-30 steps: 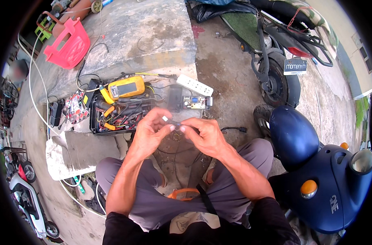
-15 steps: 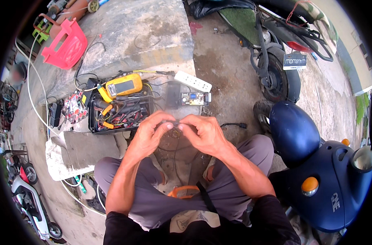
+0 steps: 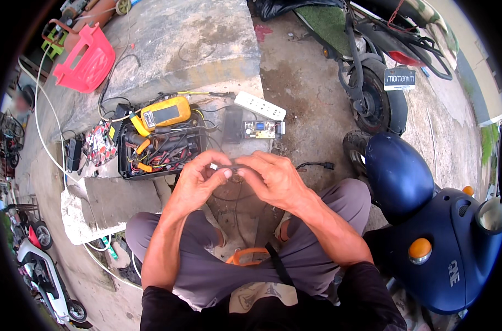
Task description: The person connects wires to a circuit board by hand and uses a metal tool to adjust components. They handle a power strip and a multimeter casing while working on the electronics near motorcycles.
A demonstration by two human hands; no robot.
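Between my legs, both hands meet over a thin dark cable (image 3: pixel 233 166). My left hand (image 3: pixel 200 174) pinches it between thumb and fingers, and a small white piece (image 3: pixel 213 166) that looks like a connector shows at those fingers. From the other side my right hand (image 3: pixel 270 175) is closed on the same cable, thumb against fingertips. Loops of dark wire hang below the hands. Just beyond them a small box with a bare circuit board (image 3: pixel 263 129) and a blue part lies beside a white power strip (image 3: pixel 260 106).
Left of my hands stands a black toolbox (image 3: pixel 161 175) full of tools and wires, with a yellow multimeter (image 3: pixel 166 112) on top. A pink basket (image 3: pixel 86 60) sits farther back. A dark blue scooter (image 3: pixel 427 259) is close on my right, another scooter's wheel (image 3: pixel 379 96) beyond it.
My fingers have shifted along the cable and drawn slightly apart. The small white piece now shows at my left fingers. The view has tilted a little.
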